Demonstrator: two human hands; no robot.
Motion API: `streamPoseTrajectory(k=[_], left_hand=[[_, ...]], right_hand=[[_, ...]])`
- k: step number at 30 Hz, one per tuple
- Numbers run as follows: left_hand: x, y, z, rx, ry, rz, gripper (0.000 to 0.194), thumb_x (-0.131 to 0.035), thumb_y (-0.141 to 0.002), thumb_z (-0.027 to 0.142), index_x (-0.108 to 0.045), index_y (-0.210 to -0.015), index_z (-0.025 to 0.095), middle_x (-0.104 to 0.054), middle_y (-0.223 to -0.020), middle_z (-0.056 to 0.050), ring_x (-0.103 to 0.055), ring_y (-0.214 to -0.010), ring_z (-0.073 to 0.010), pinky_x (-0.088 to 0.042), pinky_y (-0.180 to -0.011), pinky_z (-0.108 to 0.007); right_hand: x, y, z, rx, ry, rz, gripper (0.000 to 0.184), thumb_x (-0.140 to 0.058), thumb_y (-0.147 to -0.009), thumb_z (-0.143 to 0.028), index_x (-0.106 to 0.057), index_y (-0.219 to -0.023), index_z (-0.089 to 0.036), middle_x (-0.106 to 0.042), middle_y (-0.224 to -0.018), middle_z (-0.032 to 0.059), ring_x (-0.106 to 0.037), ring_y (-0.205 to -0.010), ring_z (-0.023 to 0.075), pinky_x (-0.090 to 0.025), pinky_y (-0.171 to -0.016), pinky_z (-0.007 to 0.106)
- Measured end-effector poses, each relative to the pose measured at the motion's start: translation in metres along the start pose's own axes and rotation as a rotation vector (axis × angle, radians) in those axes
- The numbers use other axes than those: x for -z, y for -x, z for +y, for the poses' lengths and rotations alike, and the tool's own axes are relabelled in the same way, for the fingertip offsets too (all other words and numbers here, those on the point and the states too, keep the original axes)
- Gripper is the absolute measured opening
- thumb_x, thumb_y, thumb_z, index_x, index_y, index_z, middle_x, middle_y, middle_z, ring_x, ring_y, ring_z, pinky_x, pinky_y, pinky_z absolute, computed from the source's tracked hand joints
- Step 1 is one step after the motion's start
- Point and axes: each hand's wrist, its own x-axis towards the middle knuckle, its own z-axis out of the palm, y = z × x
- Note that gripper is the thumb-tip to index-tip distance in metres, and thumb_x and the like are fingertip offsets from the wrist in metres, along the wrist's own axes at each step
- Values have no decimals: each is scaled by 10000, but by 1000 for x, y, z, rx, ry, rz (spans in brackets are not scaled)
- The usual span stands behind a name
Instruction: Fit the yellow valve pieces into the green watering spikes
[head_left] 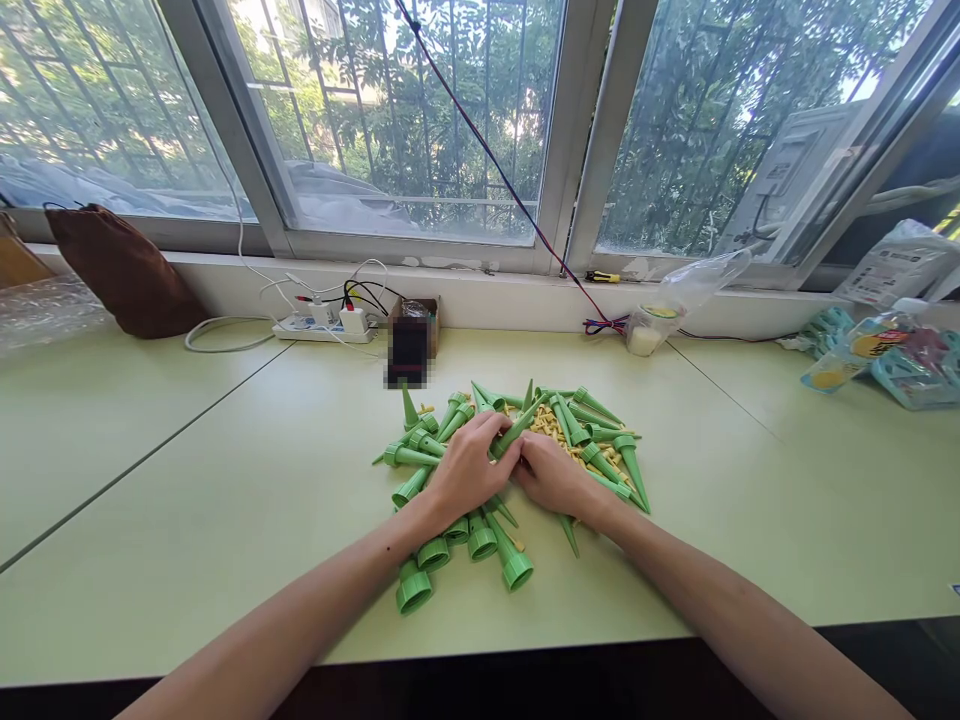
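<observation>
A heap of green plastic cone-shaped spikes (450,545) lies on the pale green table (187,500), mixed with a pile of small yellow parts (553,425). My left hand (469,468) rests over the heap with its fingers curled round one green spike (517,430) that points up and to the right. My right hand (551,478) lies right beside it, knuckles up, fingers bent and meeting the left hand at the base of that spike. What the right fingers pinch is hidden beneath them.
A white power strip (322,327) with cables and a small dark box (411,345) stand at the back by the window sill. A brown pouch (120,268) sits at the far left. A plastic bag with a cup (660,315) and packaged goods (885,355) lie at the right.
</observation>
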Motion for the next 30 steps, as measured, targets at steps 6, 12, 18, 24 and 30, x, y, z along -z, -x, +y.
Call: streamPoseTrajectory(k=[6, 12, 18, 24, 30], left_hand=[[1, -1, 1, -3, 10, 2, 41, -568, -901, 220, -595, -903, 189, -662, -887, -46, -616, -792, -185, -492, -713, -315], [1, -1, 1, 5, 11, -8, 54, -563, -910, 239, -585, -904, 190, -658, -891, -48, -615, -810, -192, -491, -725, -319], [1, -1, 0, 5, 5, -17, 50, -562, -911, 234, -583, -909, 189, -652, -899, -50, -611, -820, -193, -488, -737, -319], [1, -1, 0, 11, -2, -31, 53, -558, -914, 230, -588, -915, 185, -651, -910, -56, -613, -833, -197, -488, -742, -319], [1, -1, 2, 9, 1, -29, 49, -562, -910, 226, -586, -908, 184, -646, -900, -52, -609, -820, -192, -482, -730, -310]], right_hand=[[-1, 0, 0, 3, -18, 2, 233, -504, -783, -8, -426, -677, -200, -497, -709, -2, -433, -640, 141, -352, -605, 254], [-2, 0, 2, 5, -7, -3, 238, -510, -784, -15, -420, -663, -200, -493, -701, -5, -420, -628, 136, -338, -596, 253], [0, 0, 0, -10, -25, -11, 225, -508, -787, -27, -422, -670, -200, -505, -710, 1, -436, -640, 142, -336, -604, 255], [2, 0, -2, -24, -14, -21, 238, -514, -782, -27, -404, -663, -202, -496, -700, 0, -430, -631, 140, -329, -593, 254], [3, 0, -4, -29, -13, -23, 239, -515, -793, -40, -401, -660, -203, -486, -694, -2, -417, -624, 139, -319, -588, 257]])
